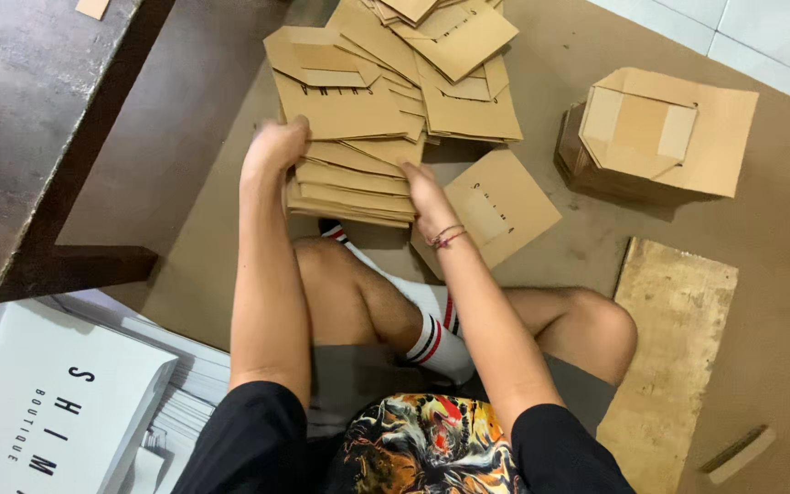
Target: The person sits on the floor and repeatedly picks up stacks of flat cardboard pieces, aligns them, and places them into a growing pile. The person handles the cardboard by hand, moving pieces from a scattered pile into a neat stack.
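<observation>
- Bright shorts with a busy colour pattern sit closest, next to black sleeves and two bare knees.
- White socks with red and black stripes show between the legs.
- Low on the left lies a pile of flat white bags, smooth and stiff, with thin white sheets stacked under them.
- Brown paper covers the floor; it looks soft and a bit crinkly.
- Right in front of the knees sits a stack of flat brown paper bags, folded square with pointed flaps.
- Left hand presses on the stack's left edge; its fingers are curled shut on the stack.
- Right hand holds the stack's right side; its fingers are tucked under the edge, so I cannot tell if they are apart or together.
- Thin red bands ring the right wrist.
- More brown bags lie spread out messily behind the stack.
- One loose bag lies flat just beside the right hand.
- Another neat brown pile sits well apart on the right.
- Near the right knee lies a rough wood board, flat and scratched.
- Dark and worn, a bench stands on the left.
</observation>
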